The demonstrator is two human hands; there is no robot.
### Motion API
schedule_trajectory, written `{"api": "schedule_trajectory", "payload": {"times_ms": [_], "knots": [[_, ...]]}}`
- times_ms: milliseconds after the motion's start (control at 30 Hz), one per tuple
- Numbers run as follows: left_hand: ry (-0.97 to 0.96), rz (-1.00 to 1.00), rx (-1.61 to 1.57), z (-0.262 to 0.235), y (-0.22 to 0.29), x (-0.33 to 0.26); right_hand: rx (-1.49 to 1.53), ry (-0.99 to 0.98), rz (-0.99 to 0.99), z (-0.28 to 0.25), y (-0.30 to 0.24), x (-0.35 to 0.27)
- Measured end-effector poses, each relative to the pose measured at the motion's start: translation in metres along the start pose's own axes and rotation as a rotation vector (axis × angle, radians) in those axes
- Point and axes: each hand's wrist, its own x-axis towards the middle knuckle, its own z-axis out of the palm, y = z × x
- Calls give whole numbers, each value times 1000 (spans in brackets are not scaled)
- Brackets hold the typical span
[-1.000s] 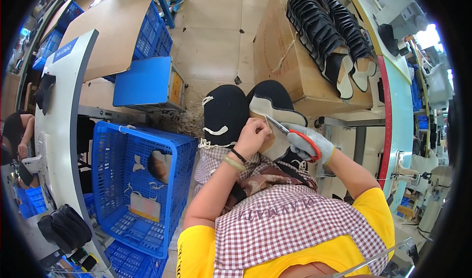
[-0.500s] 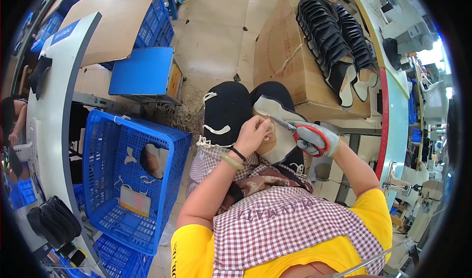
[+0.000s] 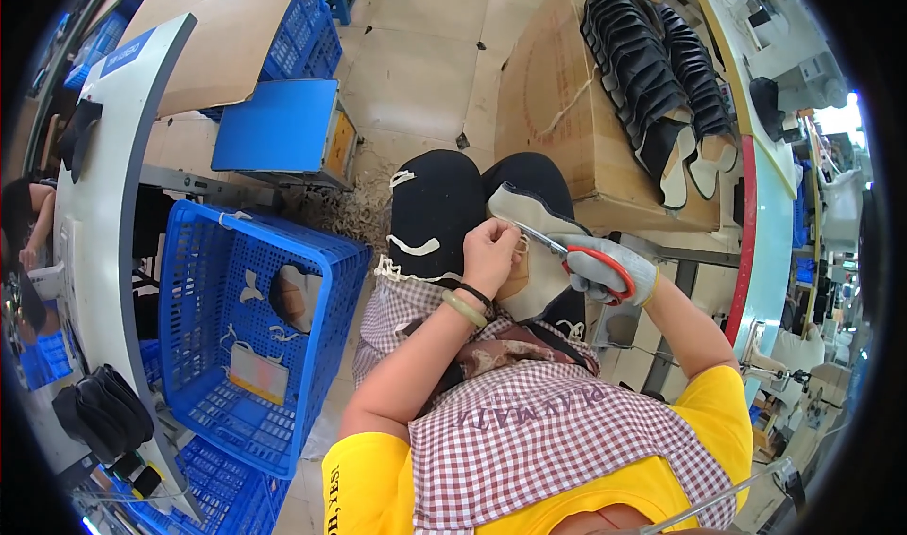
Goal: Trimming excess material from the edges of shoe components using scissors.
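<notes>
A cream-and-tan shoe upper piece [image 3: 537, 280] with black edging lies over my right thigh. My left hand [image 3: 491, 256] is closed in a pinch at its tan part, where a thin pale strip shows by the fingers. My right hand [image 3: 597, 272], in a grey glove, grips red-handled scissors [image 3: 619, 268]. Their blades point left across the piece, with the tips close to my left fingers. I cannot make out how far the blades are parted. Pale trimmed strips [image 3: 414, 246] lie on my dark-covered left thigh.
A blue plastic crate [image 3: 316, 365] with several pieces inside stands at my left. At the right, rows of stacked black shoe uppers [image 3: 642, 81] rest on a cardboard box [image 3: 548, 110]. A blue-topped stool [image 3: 274, 127] stands ahead left, near scraps [image 3: 350, 209] on the floor.
My left hand has turned slightly, its fingers drawn closer together at the piece. The scissors' handles have turned in my right hand. The whole view has shifted a little.
</notes>
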Motion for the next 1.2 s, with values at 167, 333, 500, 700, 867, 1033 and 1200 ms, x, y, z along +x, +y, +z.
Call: {"api": "schedule_trajectory", "payload": {"times_ms": [167, 333, 500, 700, 867, 1033, 1200], "knots": [[-54, -59, -40, -3, 3, 0, 15, -49, -13, -5, 1, 10], [-122, -64, -90, -7, 3, 0, 49, -14, 25, 5, -9, 16], [-266, 63, 83, -16, -8, 2, 156, -6, 18, 16, -11, 32], [-142, 240, 128, -21, -14, -1, 156, 63, -9, 27, -4, 35], [63, 269, -180, -30, 16, 2, 77, 113, -78, 20, 5, 33], [-74, -172, 13, -52, 9, 50, 38, 82, -127, 16, 4, 28], [-197, -154, -22, -51, -3, 57, 1, 53, -121, 17, 4, 28]]}}
